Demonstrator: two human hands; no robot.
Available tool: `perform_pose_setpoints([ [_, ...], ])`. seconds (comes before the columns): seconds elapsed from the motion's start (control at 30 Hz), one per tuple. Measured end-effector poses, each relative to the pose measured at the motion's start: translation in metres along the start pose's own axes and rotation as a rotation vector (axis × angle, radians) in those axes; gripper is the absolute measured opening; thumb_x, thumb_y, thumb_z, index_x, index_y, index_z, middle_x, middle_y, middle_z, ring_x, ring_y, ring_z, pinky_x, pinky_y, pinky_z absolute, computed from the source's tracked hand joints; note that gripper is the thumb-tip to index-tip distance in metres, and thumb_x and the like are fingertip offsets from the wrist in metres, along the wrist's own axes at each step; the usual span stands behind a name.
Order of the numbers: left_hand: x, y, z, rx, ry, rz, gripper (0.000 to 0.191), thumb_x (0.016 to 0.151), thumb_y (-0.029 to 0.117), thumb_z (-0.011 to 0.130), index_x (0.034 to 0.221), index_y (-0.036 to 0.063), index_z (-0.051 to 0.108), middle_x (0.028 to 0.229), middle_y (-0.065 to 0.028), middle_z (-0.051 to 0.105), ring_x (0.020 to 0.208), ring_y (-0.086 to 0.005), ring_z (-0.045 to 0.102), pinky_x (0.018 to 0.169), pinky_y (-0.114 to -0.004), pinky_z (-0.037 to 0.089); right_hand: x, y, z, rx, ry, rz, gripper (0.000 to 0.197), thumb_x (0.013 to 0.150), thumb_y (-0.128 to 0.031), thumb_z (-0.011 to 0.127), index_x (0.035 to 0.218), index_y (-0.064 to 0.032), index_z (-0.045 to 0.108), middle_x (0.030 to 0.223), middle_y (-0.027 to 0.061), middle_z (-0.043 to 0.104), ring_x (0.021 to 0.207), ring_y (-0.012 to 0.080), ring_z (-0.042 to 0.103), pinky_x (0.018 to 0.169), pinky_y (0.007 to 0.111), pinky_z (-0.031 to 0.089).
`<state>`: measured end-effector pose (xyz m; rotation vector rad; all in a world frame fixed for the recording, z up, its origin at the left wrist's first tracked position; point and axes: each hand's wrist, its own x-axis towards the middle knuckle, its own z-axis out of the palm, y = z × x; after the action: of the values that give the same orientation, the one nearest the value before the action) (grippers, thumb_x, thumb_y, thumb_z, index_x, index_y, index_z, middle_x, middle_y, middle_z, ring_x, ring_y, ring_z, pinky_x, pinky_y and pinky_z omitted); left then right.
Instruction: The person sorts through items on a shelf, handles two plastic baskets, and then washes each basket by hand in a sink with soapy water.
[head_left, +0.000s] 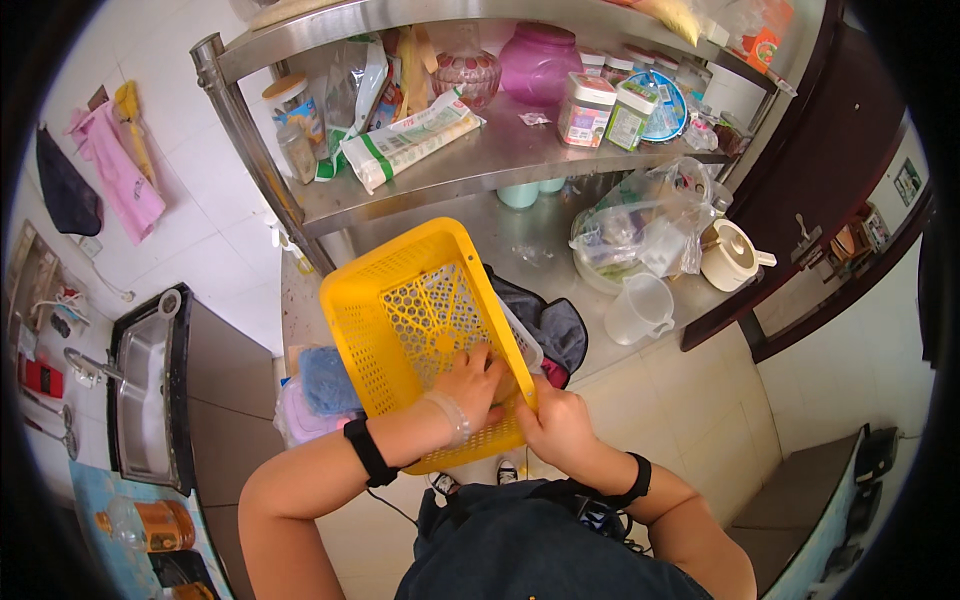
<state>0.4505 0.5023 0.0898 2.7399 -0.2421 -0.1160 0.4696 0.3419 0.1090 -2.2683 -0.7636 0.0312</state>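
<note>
A yellow perforated plastic basket (442, 341) is tilted in front of me, over the edge of a stainless steel shelf unit. My right hand (559, 424) is closed around its near right rim. Reaching over the near wall, my left hand (472, 382) is inside the basket near its right corner, with the fingers bent. Something brownish shows partly beside those fingers; I cannot tell what it is or whether it is held. Behind the basket, a grey and black fabric item (559, 322) and the edge of a pale plastic container show on the lower shelf.
A clear measuring jug (640, 309), a cream pot (727, 255) and a bowl under plastic bags stand at the right. Jars and packets fill the middle shelf (435, 184). A folded blue cloth (328, 380) lies left of the basket. A sink (146, 397) is farther left.
</note>
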Motion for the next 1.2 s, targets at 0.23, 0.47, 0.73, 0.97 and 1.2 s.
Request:
perform_pose_setpoints([
  [0.23, 0.002, -0.025, 0.032, -0.286, -0.030, 0.002, 0.040, 0.062, 0.016, 0.067, 0.099, 0.0084, 0.054, 0.103, -0.0174, 0.042, 0.096, -0.0335, 0.045, 0.083, -0.037, 0.040, 0.000, 0.013, 0.012, -0.004, -0.004, -0.024, 0.026, 0.073, -0.016, 0.052, 0.091, 0.0021, 0.050, 0.055, 0.0208, 0.053, 0.051, 0.0374, 0.055, 0.049, 0.046, 0.045],
  [0.47, -0.006, -0.039, -0.032, -1.162, -0.159, -0.394, 0.029, 0.073, 0.011, 0.061, 0.100, 0.0052, 0.052, 0.089, -0.0065, 0.057, 0.070, -0.0130, 0.056, 0.060, -0.023, 0.047, 0.008, 0.011, 0.011, 0.026, -0.012, -0.012, 0.027, 0.073, -0.016, 0.052, 0.091, 0.0044, 0.050, 0.054, 0.0213, 0.053, 0.053, 0.0384, 0.055, 0.050, 0.046, 0.045],
  [0.73, -0.074, -0.087, -0.119, -1.601, 0.306, -0.378, 0.026, 0.077, 0.009, 0.056, 0.102, 0.0028, 0.050, 0.094, -0.0116, 0.059, 0.070, -0.0140, 0.060, 0.052, -0.022, 0.053, 0.016, 0.017, 0.018, 0.147, -0.020, 0.030, 0.024, 0.073, -0.015, 0.052, 0.089, 0.0025, 0.050, 0.056, 0.0213, 0.053, 0.053, 0.0387, 0.054, 0.050, 0.045, 0.045],
  [0.97, -0.100, -0.166, -0.082, -1.120, 0.797, -0.593, 0.022, 0.076, 0.002, 0.057, 0.097, 0.0045, 0.051, 0.083, -0.0062, 0.057, 0.057, -0.0109, 0.052, 0.049, -0.022, 0.044, 0.015, 0.017, -0.001, 0.193, -0.034, 0.119, 0.023, 0.074, -0.013, 0.052, 0.091, 0.0019, 0.053, 0.063, 0.0209, 0.056, 0.058, 0.0374, 0.056, 0.051, 0.042, 0.045],
  [1.2, -0.055, -0.286, -0.013, -0.406, 0.736, -0.723, 0.025, 0.062, 0.012, 0.066, 0.084, 0.0048, 0.061, 0.070, -0.0110, 0.056, 0.069, -0.0236, 0.056, 0.064, -0.031, 0.046, 0.002, 0.016, -0.006, 0.299, 0.062, 0.230, 0.020, 0.075, -0.011, 0.051, 0.091, 0.0021, 0.054, 0.066, 0.0216, 0.057, 0.062, 0.0362, 0.058, 0.053, 0.038, 0.046],
])
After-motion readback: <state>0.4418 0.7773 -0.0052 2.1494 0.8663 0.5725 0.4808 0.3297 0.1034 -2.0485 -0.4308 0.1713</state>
